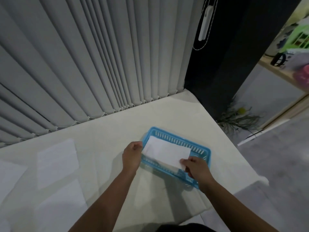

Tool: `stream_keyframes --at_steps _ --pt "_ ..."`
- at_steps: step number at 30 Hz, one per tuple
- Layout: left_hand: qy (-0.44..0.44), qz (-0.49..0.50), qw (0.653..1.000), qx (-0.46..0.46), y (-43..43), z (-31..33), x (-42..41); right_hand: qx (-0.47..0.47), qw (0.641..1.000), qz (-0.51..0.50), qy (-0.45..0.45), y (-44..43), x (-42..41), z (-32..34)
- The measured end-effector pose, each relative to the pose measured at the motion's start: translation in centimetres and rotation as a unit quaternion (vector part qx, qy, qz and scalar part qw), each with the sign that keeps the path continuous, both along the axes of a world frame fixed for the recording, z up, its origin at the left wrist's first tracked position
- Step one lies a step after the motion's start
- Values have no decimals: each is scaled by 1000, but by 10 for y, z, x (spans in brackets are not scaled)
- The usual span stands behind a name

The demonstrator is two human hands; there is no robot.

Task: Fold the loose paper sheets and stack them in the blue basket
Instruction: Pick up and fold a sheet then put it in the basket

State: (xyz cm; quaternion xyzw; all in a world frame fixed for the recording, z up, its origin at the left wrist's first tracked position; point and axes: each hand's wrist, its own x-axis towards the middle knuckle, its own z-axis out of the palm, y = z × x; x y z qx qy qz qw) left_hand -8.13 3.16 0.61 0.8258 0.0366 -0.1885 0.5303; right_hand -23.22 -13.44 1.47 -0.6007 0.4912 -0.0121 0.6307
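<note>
A folded white paper sheet lies over the blue basket, which stands on the white table right of centre. My left hand grips the sheet's left end at the basket's left rim. My right hand pinches the sheet's near right corner above the basket's front wall. Under the sheet, more white paper shows inside the basket. Loose flat sheets lie on the table's left side: one in the middle left, another nearer me, and one at the left edge.
The table is covered with a white cloth. Grey vertical blinds hang right behind its far edge. The table's right edge drops to a grey floor. A dark pillar and a small plant stand beyond the far right corner.
</note>
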Motion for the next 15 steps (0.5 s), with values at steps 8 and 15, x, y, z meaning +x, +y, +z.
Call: stream_keyframes --at_steps 8,15 --pt "-85 -246 936 238 -2 -33 40 -16 997 -74 35 14 -8 -18" --pt "-80 -313 906 273 -4 -37 53 -75 993 -87 27 15 1 -16"
